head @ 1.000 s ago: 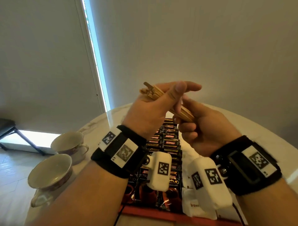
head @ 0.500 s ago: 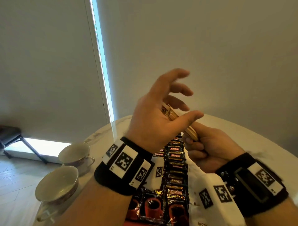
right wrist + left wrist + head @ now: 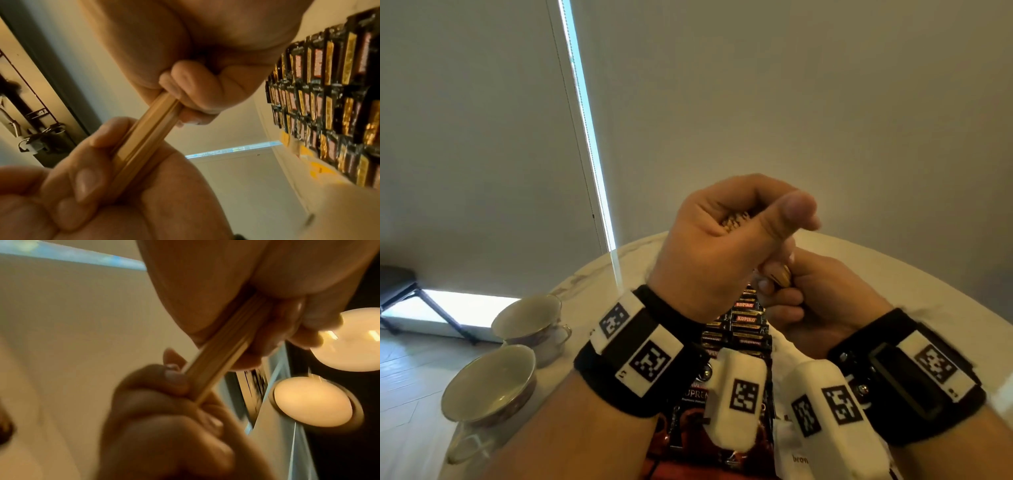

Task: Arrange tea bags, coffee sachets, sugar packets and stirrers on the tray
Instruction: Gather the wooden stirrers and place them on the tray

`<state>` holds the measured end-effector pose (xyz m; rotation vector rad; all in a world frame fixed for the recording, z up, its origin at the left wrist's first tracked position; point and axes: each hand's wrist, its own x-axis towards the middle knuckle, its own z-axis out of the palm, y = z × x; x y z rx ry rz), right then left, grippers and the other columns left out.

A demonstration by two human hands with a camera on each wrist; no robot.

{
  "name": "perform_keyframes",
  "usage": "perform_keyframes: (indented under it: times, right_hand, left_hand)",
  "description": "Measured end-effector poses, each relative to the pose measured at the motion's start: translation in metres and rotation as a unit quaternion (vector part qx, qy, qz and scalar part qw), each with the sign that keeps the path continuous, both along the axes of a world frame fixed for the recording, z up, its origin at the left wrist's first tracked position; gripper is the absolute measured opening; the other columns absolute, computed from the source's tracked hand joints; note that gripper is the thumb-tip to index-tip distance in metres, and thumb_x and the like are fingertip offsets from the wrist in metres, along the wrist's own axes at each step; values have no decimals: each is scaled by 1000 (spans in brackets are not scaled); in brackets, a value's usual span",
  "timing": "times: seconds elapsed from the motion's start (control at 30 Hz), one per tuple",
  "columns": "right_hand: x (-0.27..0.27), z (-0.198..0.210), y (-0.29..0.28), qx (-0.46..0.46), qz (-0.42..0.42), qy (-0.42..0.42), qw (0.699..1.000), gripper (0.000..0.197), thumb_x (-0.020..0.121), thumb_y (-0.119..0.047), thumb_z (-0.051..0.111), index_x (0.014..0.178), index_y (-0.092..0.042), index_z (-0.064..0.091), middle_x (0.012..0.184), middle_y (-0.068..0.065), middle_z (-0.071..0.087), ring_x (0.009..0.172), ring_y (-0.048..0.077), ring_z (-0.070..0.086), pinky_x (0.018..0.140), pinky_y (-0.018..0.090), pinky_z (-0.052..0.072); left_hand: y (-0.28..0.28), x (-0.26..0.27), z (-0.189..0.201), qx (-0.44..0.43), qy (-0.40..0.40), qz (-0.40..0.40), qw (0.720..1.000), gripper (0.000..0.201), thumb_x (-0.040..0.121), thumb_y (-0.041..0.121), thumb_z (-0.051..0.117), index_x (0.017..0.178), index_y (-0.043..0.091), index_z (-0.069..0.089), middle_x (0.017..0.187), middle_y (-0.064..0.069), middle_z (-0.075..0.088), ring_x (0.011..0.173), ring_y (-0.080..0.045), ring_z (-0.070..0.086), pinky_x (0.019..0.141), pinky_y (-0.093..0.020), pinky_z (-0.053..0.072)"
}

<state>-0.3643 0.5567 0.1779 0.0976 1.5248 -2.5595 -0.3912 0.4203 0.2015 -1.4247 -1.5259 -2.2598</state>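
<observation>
Overhead, the stirrers (image 3: 144,128) are gripped by both fists, long axis slanting from the upper left hand (image 3: 726,240) down to the right hand (image 3: 822,301), above the coffee sachets (image 3: 743,325).

Both forearms are raised side by side, wrists banded in black straps. The left hand (image 3: 717,246) is fisted, thumb laid across the top, its grip closed round one end of a stick bundle. The right hand (image 3: 822,301), lower, curls its fingers (image 3: 180,81) round the other end.
</observation>
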Motion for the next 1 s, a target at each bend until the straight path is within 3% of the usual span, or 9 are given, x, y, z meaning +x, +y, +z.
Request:
perform_keyframes:
  times: [0.17,0.3,0.4,0.47,0.57,0.7,0.8,0.9,1.0]
  right_hand:
    - [4,4,-6,62,9,27,998,19,75,-26,67,81,-10,60,65,6,54,44,7,36,40,17,28]
    - [12,13,-2,218,-27,91,971,28,99,-27,58,109,-2,66,81,8,72,71,21,61,65,33,51]
    - [24,19,7,306,-36,129,943,22,97,-25,61,96,-3,65,87,6,75,84,24,64,78,40,53]
    - [35,23,8,387,-11,161,908,21,93,-28,68,88,-7,65,90,11,74,80,20,61,73,35,50]
    - [51,32,6,528,19,177,830,33,85,-36,78,87,-7,63,77,4,66,66,9,59,64,21,52]
    - [69,41,10,581,4,179,794,29,80,-34,83,77,-18,59,68,-3,62,59,7,58,59,19,50]
    - [81,38,20,589,-39,180,787,27,79,-23,81,72,-18,56,72,11,65,61,18,62,60,22,51]
    - [93,30,38,558,-95,144,812,24,81,-15,77,72,-16,55,71,7,70,62,11,69,60,25,55]
    - [99,14,62,567,-137,60,810,25,81,-20,78,70,-18,55,68,6,72,51,6,64,50,24,50]
  left_hand:
    - [-3,0,3,29,-20,20,999,25,95,40,67,93,16,76,54,11,51,47,-12,47,62,-36,41]
    - [-10,5,0,59,-161,28,985,27,99,30,60,104,7,72,53,3,38,48,-14,40,60,-35,48]
    - [-17,6,-8,30,-258,55,964,29,104,30,55,116,8,70,55,2,38,59,-17,53,74,-36,58]
    - [-17,10,-11,4,-310,40,950,30,108,30,51,122,11,69,55,4,44,75,-19,65,82,-42,59]
    - [-10,22,-10,-4,-379,16,925,29,109,29,51,127,14,68,53,6,54,88,-18,68,91,-46,57]
    - [10,40,-2,16,-416,-24,909,30,109,31,51,130,16,67,62,4,71,104,-21,75,89,-45,60]
    - [33,42,-1,-2,-438,-51,898,30,109,30,52,129,13,68,58,2,63,95,-20,77,84,-43,60]
    - [64,39,-7,-65,-460,-15,885,30,105,35,61,122,12,71,71,0,56,66,-16,64,77,-40,58]
    - [89,41,-16,-176,-463,38,868,43,100,48,65,121,10,65,102,-8,68,86,-25,69,85,-46,61]
